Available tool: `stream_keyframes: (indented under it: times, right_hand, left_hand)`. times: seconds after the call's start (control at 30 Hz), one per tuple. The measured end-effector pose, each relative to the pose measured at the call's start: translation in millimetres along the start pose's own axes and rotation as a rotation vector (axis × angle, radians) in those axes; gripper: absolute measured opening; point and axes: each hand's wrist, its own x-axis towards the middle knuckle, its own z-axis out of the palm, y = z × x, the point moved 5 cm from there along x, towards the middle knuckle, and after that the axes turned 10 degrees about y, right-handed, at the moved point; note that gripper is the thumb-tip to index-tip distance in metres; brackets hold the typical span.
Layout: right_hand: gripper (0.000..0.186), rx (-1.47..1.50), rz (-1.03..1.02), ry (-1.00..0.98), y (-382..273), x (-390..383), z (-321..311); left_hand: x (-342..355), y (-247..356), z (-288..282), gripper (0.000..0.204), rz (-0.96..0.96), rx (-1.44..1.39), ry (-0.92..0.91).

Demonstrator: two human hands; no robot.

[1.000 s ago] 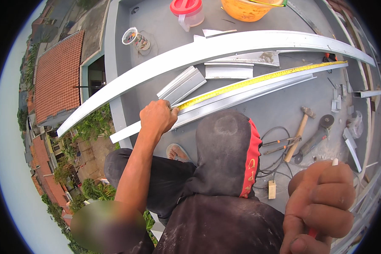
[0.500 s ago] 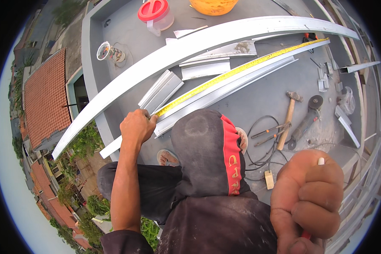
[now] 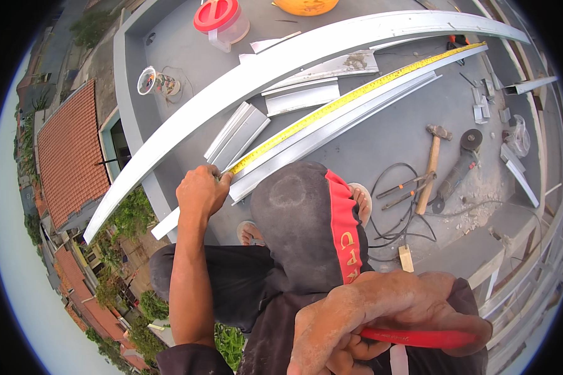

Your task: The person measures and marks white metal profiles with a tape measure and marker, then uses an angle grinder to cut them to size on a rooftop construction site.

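Note:
My left hand (image 3: pixel 203 190) grips the yellow tape measure (image 3: pixel 306 122) at its near end, on a long white metal profile (image 3: pixel 275 162) that runs diagonally to the upper right. Above it lies a long white bar (image 3: pixel 294 50), curved by the lens, with short profile offcuts (image 3: pixel 300 97) between. My right hand (image 3: pixel 388 312) is low in front of my body, closed on a red pencil-like stick (image 3: pixel 419 337); a pale strip shows beneath it.
At right lie a hammer (image 3: pixel 428 181), angle grinder (image 3: pixel 456 175), pliers (image 3: pixel 413 187), cables and metal bits. A red-lidded jug (image 3: pixel 216 19), orange bucket (image 3: pixel 303 6) and cup (image 3: pixel 159 81) stand behind. The ledge (image 3: pixel 131 75) borders a drop to rooftops.
My right hand has swung leftward and turned over, showing the red stick. The view has shifted, so things lie higher and further left. My left hand stays on the tape.

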Motion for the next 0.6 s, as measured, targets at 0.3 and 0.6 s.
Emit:
stream_keyframes:
  times: [0.3, 0.6]
  right_hand:
    - [0.041, -0.561, -0.282, 0.786, -24, -2, -175]
    - [0.036, -2.172, -0.627, 1.269, -30, -4, -363]
  left_hand:
    - [-3, -11, 5, 0.046, 0.004, -0.015, 0.010]
    - [-8, -4, 4, 0.042, 0.047, 0.010, 0.079]
